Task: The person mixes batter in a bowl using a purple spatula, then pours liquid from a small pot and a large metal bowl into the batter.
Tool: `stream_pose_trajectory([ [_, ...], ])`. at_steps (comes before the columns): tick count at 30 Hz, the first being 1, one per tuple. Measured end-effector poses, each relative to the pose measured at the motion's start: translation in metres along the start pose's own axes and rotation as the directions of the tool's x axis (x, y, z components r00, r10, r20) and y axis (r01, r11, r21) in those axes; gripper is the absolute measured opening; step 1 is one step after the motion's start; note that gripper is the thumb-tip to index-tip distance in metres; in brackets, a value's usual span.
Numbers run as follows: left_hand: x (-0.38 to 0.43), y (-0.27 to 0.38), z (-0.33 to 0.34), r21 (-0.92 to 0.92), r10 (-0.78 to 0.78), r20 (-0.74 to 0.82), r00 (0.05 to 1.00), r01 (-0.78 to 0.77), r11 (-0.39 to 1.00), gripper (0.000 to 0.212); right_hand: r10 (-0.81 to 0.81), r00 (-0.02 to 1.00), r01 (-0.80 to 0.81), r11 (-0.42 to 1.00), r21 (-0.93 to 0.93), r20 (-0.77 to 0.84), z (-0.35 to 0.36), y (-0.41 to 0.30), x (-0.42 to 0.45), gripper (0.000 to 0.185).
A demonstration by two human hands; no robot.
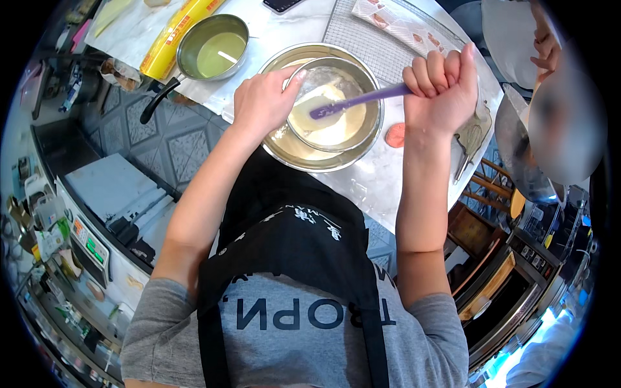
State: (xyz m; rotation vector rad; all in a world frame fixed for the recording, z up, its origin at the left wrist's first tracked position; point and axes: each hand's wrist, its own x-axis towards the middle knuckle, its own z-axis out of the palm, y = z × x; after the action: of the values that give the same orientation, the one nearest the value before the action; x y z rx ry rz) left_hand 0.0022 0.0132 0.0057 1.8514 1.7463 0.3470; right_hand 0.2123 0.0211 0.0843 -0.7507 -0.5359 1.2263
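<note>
My left hand [266, 101] grips the rim of a smaller metal bowl or sieve [373, 89], thumb over its edge. This vessel sits within a larger steel bowl [320, 167] that holds pale cream-coloured batter [291, 144]. Closed around the handle of a purple spatula [361, 99] is my right hand [439, 87], raised at the right of the bowls. The spatula's blade rests in pale, wet mixture [350, 125] with whitish powder at the far side. Whether the inner vessel has a mesh bottom, I cannot tell.
A saucepan [213, 76] of greenish liquid stands at the left, its black handle past the table edge, beside a yellow wrap box [167, 46]. A wire rack [361, 56] lies behind. Right are a pinkish round object [395, 135], a whisk [469, 140] and another person [565, 111].
</note>
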Motion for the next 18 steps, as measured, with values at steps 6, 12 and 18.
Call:
stream_pose_trajectory([
  [6,-0.001,-0.005,0.000,-0.007,-0.050,0.016,0.999,0.050,0.999,0.037,-0.097,0.993,0.097,0.995,-0.006,-0.073,-0.026,-0.019,0.012,0.048],
  [12,0.000,0.003,0.000,-0.012,-0.022,0.024,0.999,0.022,1.000,0.039,-0.007,0.999,0.007,1.000,0.015,-0.031,-0.010,0.005,0.003,0.050],
  [18,0.002,-0.006,-0.001,0.023,-0.024,0.043,0.999,0.023,0.999,0.037,-0.081,0.883,0.019,0.990,0.137,0.463,-0.017,-0.039,0.017,0.051],
])
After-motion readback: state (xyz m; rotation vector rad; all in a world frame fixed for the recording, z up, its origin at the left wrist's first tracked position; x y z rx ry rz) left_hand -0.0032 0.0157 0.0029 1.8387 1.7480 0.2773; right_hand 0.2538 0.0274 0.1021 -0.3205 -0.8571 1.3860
